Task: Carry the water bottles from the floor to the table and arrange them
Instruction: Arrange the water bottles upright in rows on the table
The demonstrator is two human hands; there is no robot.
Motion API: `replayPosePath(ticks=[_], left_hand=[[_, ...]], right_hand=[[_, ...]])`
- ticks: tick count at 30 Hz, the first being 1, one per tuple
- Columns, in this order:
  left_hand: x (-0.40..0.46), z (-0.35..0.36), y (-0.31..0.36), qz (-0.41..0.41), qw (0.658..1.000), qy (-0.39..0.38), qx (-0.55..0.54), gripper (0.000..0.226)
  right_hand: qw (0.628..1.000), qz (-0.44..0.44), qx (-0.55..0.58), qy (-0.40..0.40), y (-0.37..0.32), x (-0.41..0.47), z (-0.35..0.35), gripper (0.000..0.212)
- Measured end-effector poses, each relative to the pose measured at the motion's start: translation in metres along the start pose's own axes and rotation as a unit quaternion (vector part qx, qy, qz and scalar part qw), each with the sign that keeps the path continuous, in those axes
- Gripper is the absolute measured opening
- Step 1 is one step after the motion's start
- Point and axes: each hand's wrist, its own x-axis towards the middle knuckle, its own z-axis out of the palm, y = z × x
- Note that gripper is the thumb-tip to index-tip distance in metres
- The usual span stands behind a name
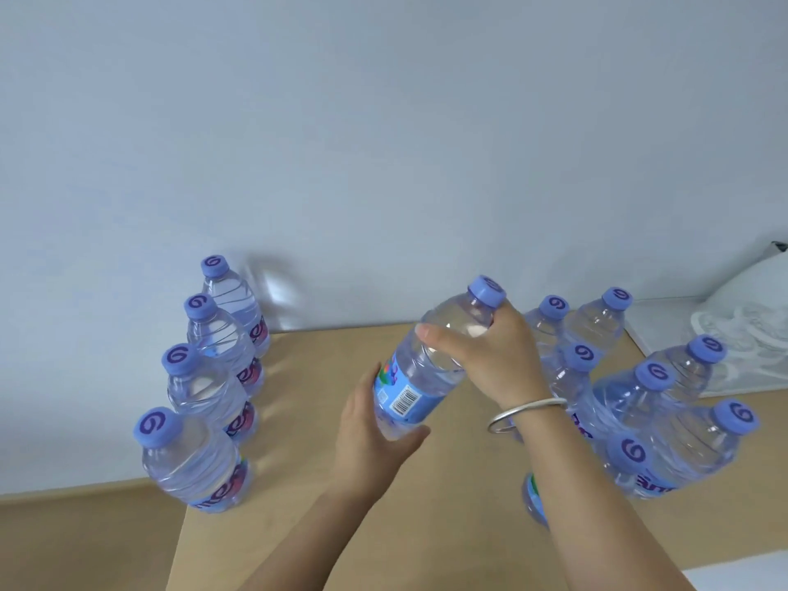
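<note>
Held bottle [430, 360] is above the table [307, 496], long axis tilted, cap toward the wall, with right hand [499, 356] clasped round its shoulder and left hand [371, 437] cupping its base

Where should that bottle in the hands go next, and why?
Probably down onto the bare table in the middle, stood upright. The held bottle is tilted in the air, with the right hand near its neck and the left hand under its base. Four bottles stand in a row on the left, a cluster on the right.
</note>
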Motion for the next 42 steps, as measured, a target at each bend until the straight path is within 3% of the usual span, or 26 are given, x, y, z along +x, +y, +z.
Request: replayPosePath(ticks=[3,5,7,10,12,13,14,16,19,20,22,24,28,33,37,40,42], left_hand=[[0.007,-0.025,0.018,0.016,0.998,0.067,0.009,0.079],[0.005,-0.043,0.032,0.014,0.998,0.048,-0.022,0.071],[0.000,-0.058,0.050,-0.001,0.991,-0.033,-0.127,0.055],[-0.010,-0.070,0.067,-0.015,0.934,-0.216,-0.283,0.030],[-0.016,-0.076,0.068,-0.068,0.892,-0.278,-0.348,0.050],[-0.020,-0.077,0.061,-0.073,0.904,-0.269,-0.325,0.057],[-0.024,-0.076,0.057,-0.061,0.931,-0.251,-0.259,0.055],[-0.035,-0.075,0.045,-0.066,0.949,-0.243,-0.188,0.051],[-0.028,-0.079,0.046,-0.058,0.941,-0.229,-0.241,0.075],[-0.025,-0.082,0.052,-0.064,0.932,-0.233,-0.271,0.074],[-0.021,-0.083,0.055,-0.072,0.944,-0.196,-0.255,0.059],[-0.020,-0.082,0.049,-0.084,0.954,-0.153,-0.243,0.049],[-0.025,-0.088,0.038,-0.112,0.940,-0.159,-0.280,0.061],[-0.025,-0.100,0.025,-0.125,0.912,-0.201,-0.334,0.078],[-0.021,-0.104,0.014,-0.135,0.913,-0.200,-0.330,0.060],[-0.016,-0.105,0.003,-0.146,0.914,-0.198,-0.323,0.061],[-0.010,-0.105,-0.004,-0.139,0.932,-0.176,-0.285,0.054]], right_hand=[[0.997,-0.038,0.021,-0.057,-0.029,0.005,0.001,0.049],[0.990,-0.050,0.070,-0.112,-0.038,0.012,-0.005,0.038],[0.967,-0.038,0.159,-0.196,-0.041,0.021,-0.011,0.029],[0.896,0.005,0.290,-0.335,-0.041,0.033,-0.009,0.055],[0.851,-0.022,0.325,-0.412,-0.044,0.034,-0.001,0.052],[0.839,-0.024,0.333,-0.429,-0.047,0.033,0.005,0.048],[0.837,-0.020,0.336,-0.432,-0.048,0.032,0.010,0.045],[0.851,-0.025,0.324,-0.414,-0.050,0.029,0.020,0.037],[0.891,-0.031,0.275,-0.361,-0.049,0.025,0.031,0.022],[0.909,-0.033,0.245,-0.335,-0.049,0.024,0.034,0.019],[0.933,-0.033,0.204,-0.294,-0.047,0.022,0.041,0.014],[0.942,-0.018,0.184,-0.279,-0.047,0.019,0.050,0.018],[0.948,-0.013,0.112,-0.299,-0.050,0.018,0.059,0.049],[0.951,-0.017,0.041,-0.306,-0.058,0.027,0.065,0.034],[0.955,-0.004,0.026,-0.297,-0.055,0.027,0.077,0.045],[0.961,0.008,0.028,-0.275,-0.051,0.028,0.088,0.047],[0.965,-0.004,0.023,-0.260,-0.048,0.029,0.096,0.045]])
